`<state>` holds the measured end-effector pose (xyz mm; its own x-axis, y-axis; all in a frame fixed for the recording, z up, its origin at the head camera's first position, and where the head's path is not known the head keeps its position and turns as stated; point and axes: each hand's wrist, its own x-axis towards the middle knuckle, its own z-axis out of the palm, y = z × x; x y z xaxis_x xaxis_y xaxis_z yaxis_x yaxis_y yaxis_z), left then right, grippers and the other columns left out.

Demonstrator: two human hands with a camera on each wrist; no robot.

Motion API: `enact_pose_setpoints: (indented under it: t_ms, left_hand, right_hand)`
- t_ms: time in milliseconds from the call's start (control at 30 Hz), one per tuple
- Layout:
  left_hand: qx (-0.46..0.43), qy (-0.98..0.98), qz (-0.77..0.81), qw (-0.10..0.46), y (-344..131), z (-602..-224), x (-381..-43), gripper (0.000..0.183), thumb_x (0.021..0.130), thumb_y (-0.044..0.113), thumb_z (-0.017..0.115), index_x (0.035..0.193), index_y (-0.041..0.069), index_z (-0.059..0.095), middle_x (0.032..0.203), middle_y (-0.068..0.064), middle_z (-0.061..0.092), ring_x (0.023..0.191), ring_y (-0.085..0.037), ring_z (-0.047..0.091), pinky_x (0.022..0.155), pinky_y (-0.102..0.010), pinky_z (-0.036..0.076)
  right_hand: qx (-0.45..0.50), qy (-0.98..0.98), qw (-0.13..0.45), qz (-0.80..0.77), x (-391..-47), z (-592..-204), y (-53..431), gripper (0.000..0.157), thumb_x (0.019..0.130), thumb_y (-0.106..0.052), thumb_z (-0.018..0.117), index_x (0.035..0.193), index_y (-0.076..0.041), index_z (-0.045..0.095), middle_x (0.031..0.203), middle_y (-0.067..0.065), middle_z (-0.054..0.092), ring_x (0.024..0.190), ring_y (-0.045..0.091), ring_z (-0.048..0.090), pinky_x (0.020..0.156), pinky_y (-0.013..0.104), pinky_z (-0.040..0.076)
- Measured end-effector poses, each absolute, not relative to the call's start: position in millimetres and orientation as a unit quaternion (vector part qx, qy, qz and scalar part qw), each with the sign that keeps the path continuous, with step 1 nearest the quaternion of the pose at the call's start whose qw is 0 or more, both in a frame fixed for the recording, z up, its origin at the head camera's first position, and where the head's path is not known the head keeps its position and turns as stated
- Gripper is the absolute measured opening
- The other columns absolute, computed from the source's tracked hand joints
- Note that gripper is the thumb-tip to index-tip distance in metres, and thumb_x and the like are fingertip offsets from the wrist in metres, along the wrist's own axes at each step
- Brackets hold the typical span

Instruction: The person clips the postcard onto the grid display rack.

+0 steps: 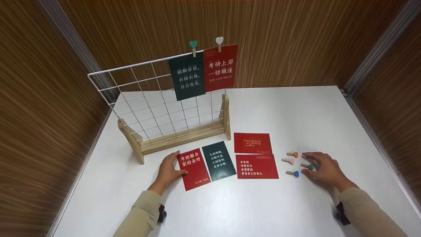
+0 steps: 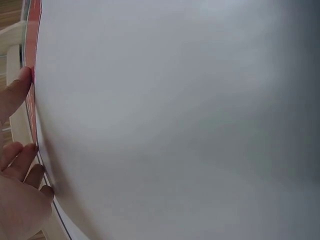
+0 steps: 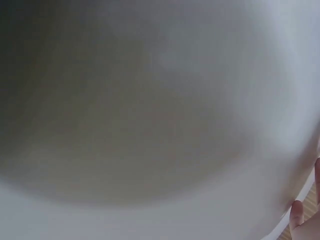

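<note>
My left hand (image 1: 168, 171) is at the left edge of a red card (image 1: 194, 169) with white writing, which lies on the table. The thumb touches the card's face near that edge, and the index fingertip is at its upper left corner. In the left wrist view this hand (image 2: 22, 185) appears at the left border beside the red card (image 2: 33, 45). My right hand (image 1: 324, 168) rests at the right of several small heart clips, thumb and index finger spread apart. The green heart clip (image 1: 307, 167) is nearest, close to the thumb; whether they touch is unclear.
A white wire grid (image 1: 158, 108) on a wooden stand (image 1: 184, 136) carries a clipped green card (image 1: 187, 77) and red card (image 1: 221, 70). Flat on the table (image 1: 283, 112) lie another green card (image 1: 218, 161) and two red cards (image 1: 252, 143). Orange (image 1: 292, 154), pink (image 1: 288, 161) and blue (image 1: 293, 173) clips lie nearby.
</note>
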<state>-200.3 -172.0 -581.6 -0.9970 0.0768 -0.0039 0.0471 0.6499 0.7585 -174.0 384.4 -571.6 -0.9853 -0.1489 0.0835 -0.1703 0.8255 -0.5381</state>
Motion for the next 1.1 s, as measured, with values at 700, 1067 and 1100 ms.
enact_pose_setpoints:
  t_ms: [700,1067,1100]
  left_hand:
    - [0.086,0.877,0.473,-0.023,-173,-584,-203,0.082,0.067,-0.010,0.080,0.138,-0.011,0.039,0.129,-0.024,0.045,0.102,-0.033,0.054,0.092,-0.039,0.048]
    - [0.056,0.878,0.476,-0.005,-172,-583,-202,0.080,0.068,-0.006,0.080,0.137,-0.011,0.041,0.112,-0.018,0.049,0.092,-0.026,0.058,0.085,-0.035,0.052]
    - [0.057,0.880,0.471,-0.007,-172,-583,-202,0.079,0.068,-0.005,0.081,0.137,-0.011,0.041,0.108,-0.017,0.050,0.090,-0.026,0.058,0.084,-0.035,0.052]
  right_hand:
    - [0.097,-0.945,0.052,0.309,-173,-575,388,0.005,0.080,-0.008,0.076,0.083,-0.007,0.072,0.100,0.015,0.064,0.098,0.038,0.057,0.087,0.057,0.045]
    - [0.051,-0.942,-0.001,0.331,-179,-563,385,0.022,0.088,-0.028,0.070,0.096,-0.008,0.070,0.100,0.010,0.068,0.098,0.033,0.063,0.085,0.047,0.049]
    - [0.051,-0.942,0.000,0.332,-181,-561,385,0.022,0.088,-0.028,0.070,0.096,-0.008,0.070,0.100,0.010,0.069,0.098,0.033,0.063,0.085,0.046,0.049]
